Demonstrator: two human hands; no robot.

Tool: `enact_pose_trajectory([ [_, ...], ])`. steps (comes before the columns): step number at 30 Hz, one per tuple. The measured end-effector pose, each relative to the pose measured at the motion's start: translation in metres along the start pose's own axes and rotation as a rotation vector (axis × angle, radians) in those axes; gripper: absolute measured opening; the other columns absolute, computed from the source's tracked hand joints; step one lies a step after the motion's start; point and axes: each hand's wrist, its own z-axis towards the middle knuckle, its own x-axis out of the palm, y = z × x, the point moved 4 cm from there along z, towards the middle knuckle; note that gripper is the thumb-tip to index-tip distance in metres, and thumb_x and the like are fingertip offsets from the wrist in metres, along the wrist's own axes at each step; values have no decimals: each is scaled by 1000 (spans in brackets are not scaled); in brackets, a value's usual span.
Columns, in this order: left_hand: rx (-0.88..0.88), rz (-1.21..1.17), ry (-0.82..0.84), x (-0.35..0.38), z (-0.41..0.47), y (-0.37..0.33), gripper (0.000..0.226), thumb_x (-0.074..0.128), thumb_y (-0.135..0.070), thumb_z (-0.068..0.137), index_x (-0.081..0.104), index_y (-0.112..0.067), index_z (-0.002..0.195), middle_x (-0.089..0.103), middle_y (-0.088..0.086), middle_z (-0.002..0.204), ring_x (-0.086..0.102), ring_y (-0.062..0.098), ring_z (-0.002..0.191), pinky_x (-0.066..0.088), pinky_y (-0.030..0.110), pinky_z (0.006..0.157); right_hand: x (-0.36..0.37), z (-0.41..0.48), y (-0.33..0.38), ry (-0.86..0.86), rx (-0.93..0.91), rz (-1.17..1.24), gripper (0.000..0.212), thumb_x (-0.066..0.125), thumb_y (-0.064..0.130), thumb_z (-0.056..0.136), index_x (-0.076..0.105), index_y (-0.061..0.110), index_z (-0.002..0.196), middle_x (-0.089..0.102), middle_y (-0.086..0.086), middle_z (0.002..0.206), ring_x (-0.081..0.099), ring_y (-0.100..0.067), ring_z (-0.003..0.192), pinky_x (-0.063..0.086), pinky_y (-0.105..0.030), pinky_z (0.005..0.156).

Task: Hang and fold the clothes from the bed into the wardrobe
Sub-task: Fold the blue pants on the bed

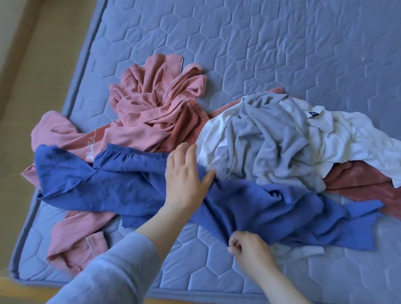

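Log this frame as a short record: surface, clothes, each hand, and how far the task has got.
surface: quilted blue mattress
clothes: pink garments, blue garment, grey garment, white garment and dusty red garment, crumpled in one overlapping heap
left hand: fingers straight, over the blue garment beside the grey one
right hand: fingers curled, gripping the blue garment's near edge
progress: nothing folded yet; wardrobe not in view

Heaped clothes (pixel 263 137) lie on the mattress's (pixel 282 43) near half
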Motion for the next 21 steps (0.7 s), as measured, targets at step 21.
enact_pose_trajectory([
  [21, -311, 68, 698, 54, -82, 71, 50, 54, -47, 91, 43, -18, 130, 60, 5, 111, 59, 28, 104, 49, 38, 85, -16, 51, 15, -46, -22, -173, 31, 56, 23, 92, 36, 20, 67, 54, -6, 88, 59, -33, 88, 32, -31, 63],
])
